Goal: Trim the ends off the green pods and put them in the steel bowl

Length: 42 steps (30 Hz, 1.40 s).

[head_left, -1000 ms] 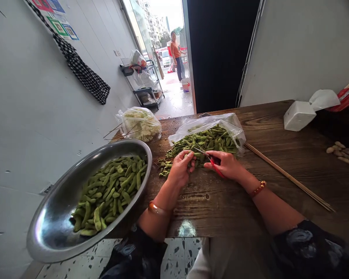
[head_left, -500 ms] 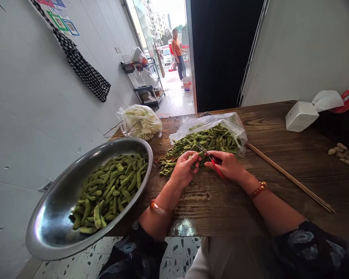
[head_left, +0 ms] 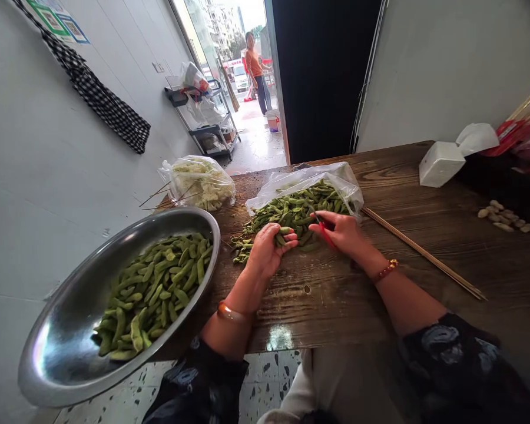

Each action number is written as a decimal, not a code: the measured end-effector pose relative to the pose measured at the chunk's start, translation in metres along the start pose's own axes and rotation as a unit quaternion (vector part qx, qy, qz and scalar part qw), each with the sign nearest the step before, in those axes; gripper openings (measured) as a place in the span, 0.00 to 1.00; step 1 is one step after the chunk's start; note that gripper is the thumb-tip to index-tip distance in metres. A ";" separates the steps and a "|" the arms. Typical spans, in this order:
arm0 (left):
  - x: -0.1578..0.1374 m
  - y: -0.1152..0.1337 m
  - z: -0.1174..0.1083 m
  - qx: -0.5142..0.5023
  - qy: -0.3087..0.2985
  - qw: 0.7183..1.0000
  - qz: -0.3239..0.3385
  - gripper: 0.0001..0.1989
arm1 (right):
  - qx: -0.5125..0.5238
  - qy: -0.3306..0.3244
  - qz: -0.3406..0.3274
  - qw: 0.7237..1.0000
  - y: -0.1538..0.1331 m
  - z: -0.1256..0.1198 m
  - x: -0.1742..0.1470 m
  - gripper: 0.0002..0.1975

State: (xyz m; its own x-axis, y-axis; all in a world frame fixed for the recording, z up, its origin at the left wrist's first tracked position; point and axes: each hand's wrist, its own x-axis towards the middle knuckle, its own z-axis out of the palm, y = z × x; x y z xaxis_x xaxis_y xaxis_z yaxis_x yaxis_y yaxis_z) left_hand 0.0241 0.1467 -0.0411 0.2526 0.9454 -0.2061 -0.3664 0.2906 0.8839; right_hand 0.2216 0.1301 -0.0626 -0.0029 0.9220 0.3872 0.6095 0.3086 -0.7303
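Note:
My left hand (head_left: 269,246) is turned palm up, its fingers curled round a few green edamame pods (head_left: 283,234). Red-handled scissors (head_left: 323,233) are gripped in my right hand (head_left: 339,231), blades pointing away and to the left. Just beyond both hands a heap of edamame pods (head_left: 298,207) spills from a clear plastic bag (head_left: 342,176) onto the wooden table (head_left: 335,306). To the left, a large tilted steel basin (head_left: 66,321) holds many more pods (head_left: 159,288).
A bag of pale cauliflower-like pieces (head_left: 203,182) stands behind the basin. Thin wooden skewers (head_left: 424,253) lie right of my right hand. Farther right are a tissue pack (head_left: 441,164) and peanuts (head_left: 503,217). A person (head_left: 256,70) stands outside the doorway, past a cart (head_left: 207,118).
My left hand has opened somewhat and turned up, showing the pods in it. The scissors have drawn apart from the left hand. The whole view has shifted slightly.

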 end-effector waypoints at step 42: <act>-0.008 -0.009 0.006 0.201 -0.119 0.972 -0.020 0.20 | 0.424 -0.130 0.098 0.891 -0.025 -0.008 -0.004 0.22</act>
State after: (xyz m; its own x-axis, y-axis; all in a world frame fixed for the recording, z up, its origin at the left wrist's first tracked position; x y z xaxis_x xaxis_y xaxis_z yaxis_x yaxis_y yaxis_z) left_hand 0.0310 0.1351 -0.0449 0.4771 0.8596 -0.1831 0.0150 0.2003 0.9796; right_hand 0.2127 0.1168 -0.0417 -0.2136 0.9665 0.1420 -0.1998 0.0991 -0.9748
